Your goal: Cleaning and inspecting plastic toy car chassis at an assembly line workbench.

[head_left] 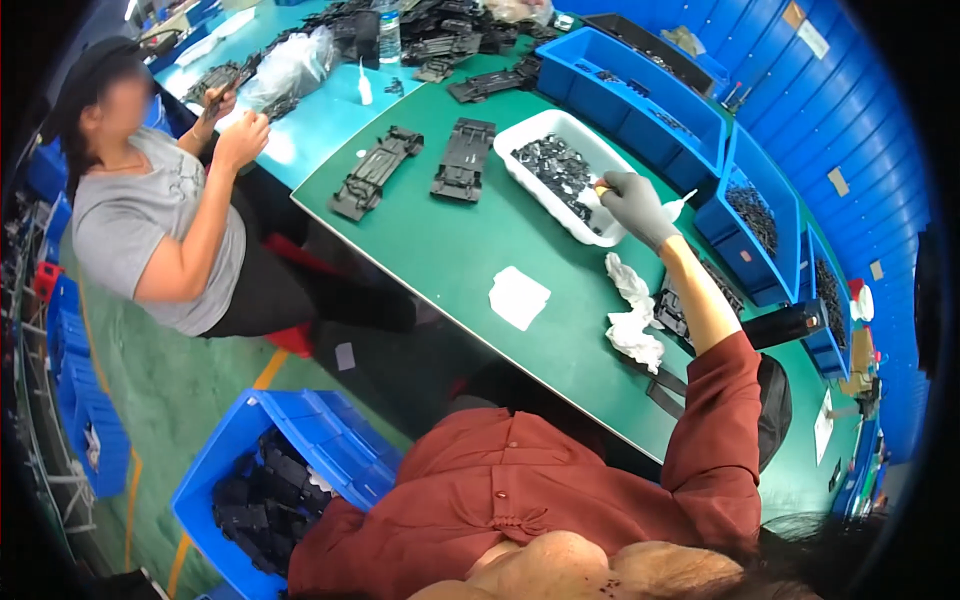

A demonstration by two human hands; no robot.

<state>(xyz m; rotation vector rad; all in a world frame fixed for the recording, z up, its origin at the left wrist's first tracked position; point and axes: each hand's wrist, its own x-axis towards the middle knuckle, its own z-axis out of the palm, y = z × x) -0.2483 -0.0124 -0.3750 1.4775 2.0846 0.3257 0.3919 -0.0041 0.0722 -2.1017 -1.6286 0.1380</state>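
My right hand (640, 207), in a grey glove, is over the near right side of a white plastic tray (517, 140). Its fingers are curled together, and what they hold, if anything, is too small to make out. Small black plastic parts (552, 165) lie heaped in the tray. Just right of the hand is a white squeeze bottle (679, 205) with a thin nozzle. Two black chassis-like plastic parts, a left one (378, 172) and a right one (463, 160), rest left of the tray. My left sleeve points down beside a blue bin (215, 470); that hand is out of sight.
Blue bins (640, 120) of black parts line the table's far and right sides. A crumpled white cloth (632, 315), a white sheet (519, 297) and a black bottle (785, 325) lie nearer. At the left, another person (165, 215) handles a black part beside a light-blue table.
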